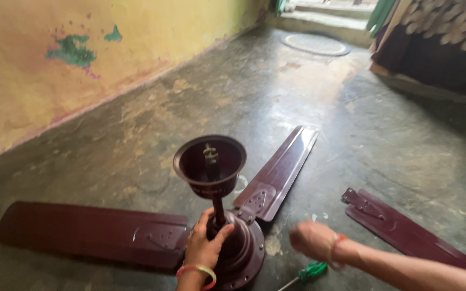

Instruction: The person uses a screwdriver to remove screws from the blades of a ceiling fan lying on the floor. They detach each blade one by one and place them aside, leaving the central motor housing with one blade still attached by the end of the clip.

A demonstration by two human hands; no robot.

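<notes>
A dark maroon ceiling fan lies on the floor with its motor housing (244, 250) at the bottom centre. Its rod rises to an upturned cup-shaped canopy (210, 164). My left hand (203, 248) grips the rod just above the motor. One blade (90, 233) extends left and another blade (281, 170) points up to the right, both on the motor. My right hand (311, 241) is blurred, hovering right of the motor above a green-handled screwdriver (308, 272); whether it holds anything is unclear.
A loose third blade (405, 230) lies on the concrete floor (308, 102) at the right. A yellow wall with peeling paint (76, 51) runs along the left. A round mat (315, 44) and a step are at the far end; dark furniture (438, 54) is at the upper right.
</notes>
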